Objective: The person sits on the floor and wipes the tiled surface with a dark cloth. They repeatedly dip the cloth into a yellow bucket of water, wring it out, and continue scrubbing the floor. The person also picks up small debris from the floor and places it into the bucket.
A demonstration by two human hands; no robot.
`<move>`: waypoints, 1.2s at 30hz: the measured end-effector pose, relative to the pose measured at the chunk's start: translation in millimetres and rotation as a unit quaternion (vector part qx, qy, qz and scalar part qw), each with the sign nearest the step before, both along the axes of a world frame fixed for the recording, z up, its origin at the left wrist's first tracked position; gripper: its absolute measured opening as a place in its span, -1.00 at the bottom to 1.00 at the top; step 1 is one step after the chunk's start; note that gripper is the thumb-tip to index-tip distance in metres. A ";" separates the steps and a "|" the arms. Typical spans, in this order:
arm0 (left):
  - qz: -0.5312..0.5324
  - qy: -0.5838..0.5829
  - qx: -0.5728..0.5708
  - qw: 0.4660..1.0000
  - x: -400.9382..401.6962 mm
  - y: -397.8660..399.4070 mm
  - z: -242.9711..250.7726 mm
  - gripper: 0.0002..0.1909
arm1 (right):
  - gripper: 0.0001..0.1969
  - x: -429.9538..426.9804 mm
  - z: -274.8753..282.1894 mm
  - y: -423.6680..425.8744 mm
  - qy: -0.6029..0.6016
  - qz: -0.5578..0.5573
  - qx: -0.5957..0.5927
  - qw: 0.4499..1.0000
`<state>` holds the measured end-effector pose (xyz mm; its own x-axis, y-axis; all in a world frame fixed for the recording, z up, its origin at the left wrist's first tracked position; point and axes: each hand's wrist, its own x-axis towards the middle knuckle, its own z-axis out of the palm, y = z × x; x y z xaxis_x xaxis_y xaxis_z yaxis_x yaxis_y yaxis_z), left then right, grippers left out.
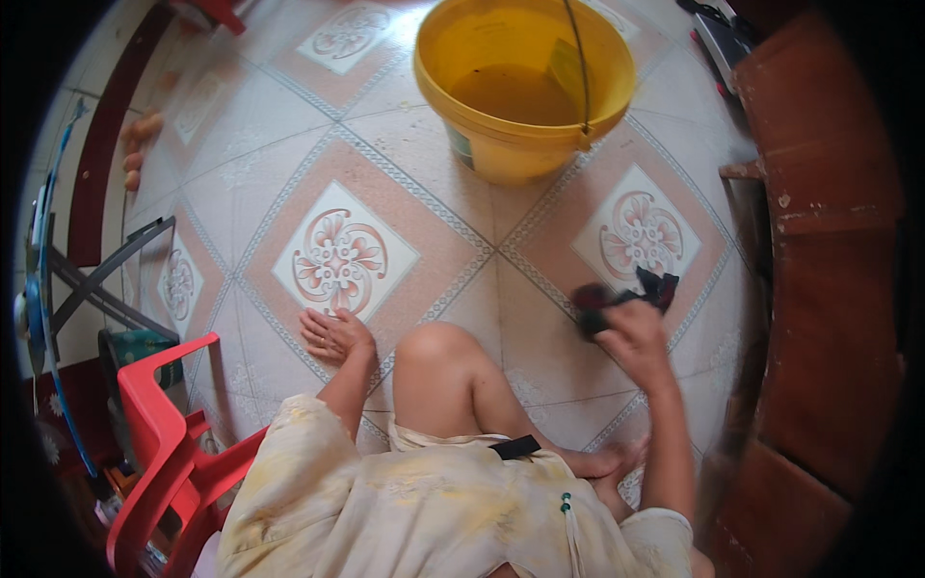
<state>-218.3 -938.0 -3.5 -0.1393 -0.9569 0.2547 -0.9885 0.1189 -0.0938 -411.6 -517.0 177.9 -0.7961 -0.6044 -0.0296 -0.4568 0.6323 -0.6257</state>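
A bunched dark cloth [654, 289], black with dark red and green parts, is gripped in my right hand [636, 329], to the right of my bent knee; motion blurs both. My left hand [336, 336] is at the patterned tile floor [462, 224], left of the knee, with its fingers slightly bent and nothing seen in it. Beyond my hands stands a yellow plastic bucket [520, 144] with a thin handle. It holds murky, brownish-yellow liquid [509, 94].
A red plastic chair [162, 404] stands close on my left, near a dark folding frame [108, 282]. Round brownish things [137, 141] lie along the left wall. Reddish-brown wooden furniture [831, 303] borders the right side. Part of a red object [217, 11] shows at the top left.
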 end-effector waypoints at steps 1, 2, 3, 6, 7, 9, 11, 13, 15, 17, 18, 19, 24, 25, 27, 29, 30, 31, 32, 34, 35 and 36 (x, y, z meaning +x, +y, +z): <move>-0.007 -0.002 -0.003 1.000 -3.1 2.2 -2.5 -0.34 | -0.62 8.7 -11.0 -6.2 0.019 0.041 0.018 0.999; -0.011 -0.008 -0.008 1.000 -1.4 2.6 -5.5 -0.34 | -0.62 20.7 -24.7 -9.3 0.041 0.025 0.036 0.998; -0.009 -0.013 -0.020 1.000 1.7 -1.1 -7.2 -0.34 | -0.53 27.2 -34.3 -13.1 0.028 0.002 0.064 0.998; -0.032 -0.004 -0.052 0.998 11.7 -11.4 -21.2 -0.34 | -0.33 33.5 -61.3 -20.9 0.045 -0.059 0.116 0.990; -0.042 0.001 -0.061 0.997 8.6 -9.2 -21.2 -0.34 | -0.28 36.7 -73.0 -22.8 0.031 -0.083 0.129 0.988; -0.045 -0.006 -0.051 0.998 6.7 -7.6 -21.6 -0.36 | -0.23 45.1 -95.3 -29.8 0.026 -0.115 0.160 0.980; -0.044 -0.012 -0.053 0.998 11.0 -10.5 -25.1 -0.36 | -0.21 54.9 -114.5 -37.3 0.051 -0.128 0.198 0.971; -0.045 -0.022 -0.052 0.997 15.3 -12.6 -24.1 -0.36 | -0.25 46.0 -124.4 -41.9 0.072 -0.139 0.199 0.967; -0.050 -0.021 -0.060 0.997 21.1 -13.0 -24.8 -0.36 | -0.27 16.0 -136.0 -42.3 0.090 -0.146 0.218 0.961; -0.058 -0.027 -0.049 0.997 22.5 -12.0 -20.7 -0.35 | -0.32 -37.7 -136.8 -43.3 0.130 -0.147 0.207 0.958; -0.062 -0.022 -0.046 0.997 19.9 -11.4 -18.5 -0.35 | -0.34 -68.0 -144.2 -40.3 0.160 -0.157 0.204 0.953; -0.064 -0.017 -0.044 0.997 18.7 -11.4 -16.2 -0.35 | -0.34 -101.6 -152.5 -36.6 0.172 -0.168 0.221 0.945; -0.058 -0.038 -0.033 0.997 15.2 -12.2 -15.8 -0.37 | -0.55 -243.7 -155.1 -11.9 0.083 -0.288 0.154 0.942; -0.061 -0.039 -0.037 0.997 15.9 -10.5 -16.7 -0.37 | -0.54 -253.4 -146.4 -10.9 0.084 -0.373 0.095 0.919; -0.053 -0.033 -0.033 0.997 14.9 -9.1 -13.8 -0.36 | -0.51 -279.6 -113.4 -5.5 0.045 -0.451 -0.050 0.890; -0.039 -0.026 -0.018 0.999 9.8 -5.6 -10.0 -0.34 | -0.54 -295.3 -53.6 -4.6 0.116 -0.434 -0.178 0.875; -0.029 -0.024 -0.005 0.999 6.5 -4.8 -7.4 -0.33 | -0.56 -301.6 -15.1 -2.0 0.139 -0.406 -0.178 0.885; -0.015 -0.025 0.004 1.000 6.7 -5.2 -3.3 -0.31 | -0.53 -297.3 33.8 -20.7 0.173 -0.356 -0.230 0.889; -0.020 -0.018 0.009 1.000 -0.6 -3.2 -4.3 -0.31 | -0.50 -309.4 66.4 -7.0 0.098 -0.332 -0.314 0.884; -0.019 -0.011 0.012 1.000 -2.6 -1.5 -4.3 -0.30 | -0.52 -310.5 139.9 -19.6 0.103 -0.289 -0.381 0.872; -0.010 -0.023 -0.004 1.000 5.7 -4.4 -1.9 -0.31 | -0.52 -292.1 178.4 -58.6 0.070 -0.336 -0.403 0.848; -0.015 -0.020 -0.005 1.000 1.6 -2.2 -7.2 -0.31 | -0.51 -300.5 209.2 -56.1 0.117 -0.270 -0.439 0.849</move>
